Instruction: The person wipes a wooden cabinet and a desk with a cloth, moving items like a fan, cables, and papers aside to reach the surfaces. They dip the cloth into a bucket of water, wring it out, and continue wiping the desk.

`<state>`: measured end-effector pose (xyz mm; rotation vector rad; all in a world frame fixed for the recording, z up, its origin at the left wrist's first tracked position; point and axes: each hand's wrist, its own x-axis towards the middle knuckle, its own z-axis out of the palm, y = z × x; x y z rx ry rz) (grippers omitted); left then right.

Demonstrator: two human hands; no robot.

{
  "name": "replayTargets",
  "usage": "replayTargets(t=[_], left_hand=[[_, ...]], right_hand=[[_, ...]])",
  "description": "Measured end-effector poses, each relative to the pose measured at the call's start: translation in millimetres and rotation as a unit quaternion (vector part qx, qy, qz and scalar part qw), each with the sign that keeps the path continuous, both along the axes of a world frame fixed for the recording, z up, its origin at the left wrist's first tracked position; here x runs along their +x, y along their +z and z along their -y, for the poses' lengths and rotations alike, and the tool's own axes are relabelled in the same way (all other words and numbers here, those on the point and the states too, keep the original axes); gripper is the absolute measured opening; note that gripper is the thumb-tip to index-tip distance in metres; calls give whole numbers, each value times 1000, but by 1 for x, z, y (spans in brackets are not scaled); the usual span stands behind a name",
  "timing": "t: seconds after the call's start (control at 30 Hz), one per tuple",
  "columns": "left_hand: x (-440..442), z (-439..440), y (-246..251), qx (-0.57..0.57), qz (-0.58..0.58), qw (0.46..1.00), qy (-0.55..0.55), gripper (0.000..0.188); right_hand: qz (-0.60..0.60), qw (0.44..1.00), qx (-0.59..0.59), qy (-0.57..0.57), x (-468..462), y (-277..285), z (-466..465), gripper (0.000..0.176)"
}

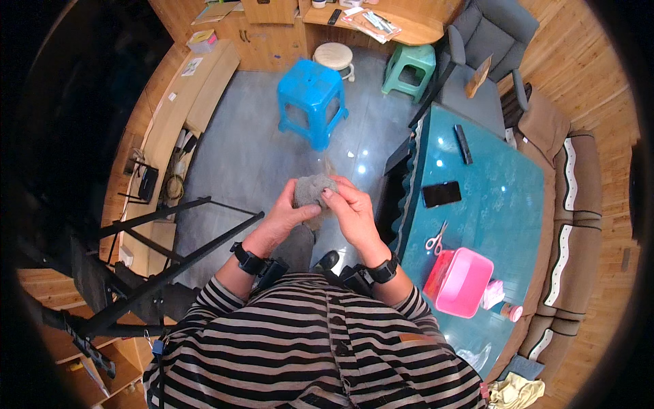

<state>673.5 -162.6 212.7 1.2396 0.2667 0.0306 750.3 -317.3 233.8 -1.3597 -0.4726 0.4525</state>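
Observation:
A grey, fuzzy wad of cloth or fibre (311, 190) is held up between both hands in front of my body. My left hand (278, 217) grips it from the left, the thumb lying along its lower edge. From the right, my right hand (355, 209) pinches its surface between thumb and fingertips. Something small and dark shows at the right fingertips, too small to identify. Below the wad, a brownish hairy or fibrous patch (312, 222) is partly hidden by my hands. Both wrists carry black strapped devices.
A blue plastic stool (311, 92) stands ahead on the grey floor. To the right, a teal-covered table (485, 204) holds scissors (436, 241), a phone (442, 194), a remote control (463, 144) and a pink plastic bin (465, 281). A black metal frame (179, 266) rises at the left.

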Motion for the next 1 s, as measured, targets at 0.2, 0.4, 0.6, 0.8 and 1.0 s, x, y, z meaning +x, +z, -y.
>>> replayTargets(t=[0.2,0.4,0.6,0.8,1.0], left_hand=[[93,-33,-5,62,-68,995,-36,33],[225,-77,-43,329,86,935,100,28],[329,-149,-18,-111,-48,990,71,24],[440,-146,-3,26,29,996,74,25],[548,-101,-29,-6,86,993,77,33]], right_hand=[[-17,997,-29,-69,84,20,9,23],[12,986,-37,-164,180,38,-7,23],[48,932,64,-353,304,72,20,20],[153,909,7,-388,376,86,26,22],[274,895,-145,-321,440,116,-11,23]])
